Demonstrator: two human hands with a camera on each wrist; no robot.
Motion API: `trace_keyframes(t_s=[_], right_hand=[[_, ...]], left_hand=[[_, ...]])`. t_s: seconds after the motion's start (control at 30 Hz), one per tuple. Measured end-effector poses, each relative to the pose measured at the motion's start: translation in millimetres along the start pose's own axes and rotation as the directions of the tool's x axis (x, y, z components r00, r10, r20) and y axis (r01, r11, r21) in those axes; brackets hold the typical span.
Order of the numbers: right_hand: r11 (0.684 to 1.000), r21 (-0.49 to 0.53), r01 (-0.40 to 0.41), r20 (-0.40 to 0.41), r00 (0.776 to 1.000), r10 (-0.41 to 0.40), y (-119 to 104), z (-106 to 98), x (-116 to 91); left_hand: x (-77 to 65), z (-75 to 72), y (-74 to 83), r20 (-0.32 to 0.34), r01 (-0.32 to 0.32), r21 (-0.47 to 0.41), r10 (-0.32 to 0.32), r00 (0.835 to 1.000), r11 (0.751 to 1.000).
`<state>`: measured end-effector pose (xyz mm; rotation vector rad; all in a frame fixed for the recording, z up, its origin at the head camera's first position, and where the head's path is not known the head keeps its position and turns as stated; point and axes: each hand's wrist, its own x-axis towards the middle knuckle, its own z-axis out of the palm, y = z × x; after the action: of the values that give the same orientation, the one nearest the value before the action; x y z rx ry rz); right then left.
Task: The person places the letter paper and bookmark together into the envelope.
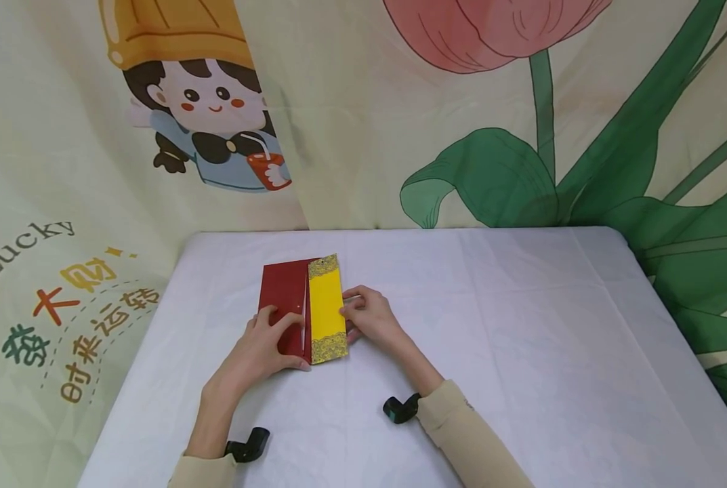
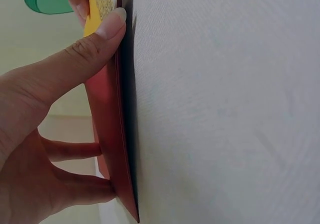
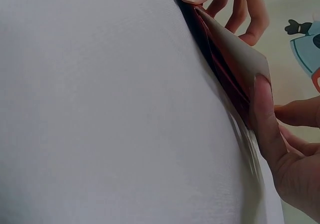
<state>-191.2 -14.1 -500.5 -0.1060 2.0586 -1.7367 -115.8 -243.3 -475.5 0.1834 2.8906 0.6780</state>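
Observation:
A dark red folder (image 1: 282,291) lies on the table, left of its middle. Along its right side stands a yellow strip of card (image 1: 326,301) with gold lace-like bands at both ends, tilted up off the table. My right hand (image 1: 372,315) pinches this card at its right edge; in the right wrist view the thumb (image 3: 265,114) lies against its pale underside. My left hand (image 1: 259,352) rests over the red folder with spread fingers, fingertips on the cover. Its thumb (image 2: 105,31) presses at the near edge, where red meets yellow in the left wrist view.
A white cloth (image 1: 491,339) covers the table. Behind it hangs a printed curtain (image 1: 351,135) with a cartoon figure and a large flower. Black wrist cameras (image 1: 250,445) sit at both sleeves.

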Motion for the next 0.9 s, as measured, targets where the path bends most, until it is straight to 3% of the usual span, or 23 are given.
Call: trace_keyframes(t_s=[0.9], right_hand=[[0.998,-0.059,0.038,-0.040,0.998,-0.041,-1.4,8.1,0.7]], left_hand=[[0.4,-0.4,1.4,0.011,0.015,0.002,-0.015,1.000,1.000]])
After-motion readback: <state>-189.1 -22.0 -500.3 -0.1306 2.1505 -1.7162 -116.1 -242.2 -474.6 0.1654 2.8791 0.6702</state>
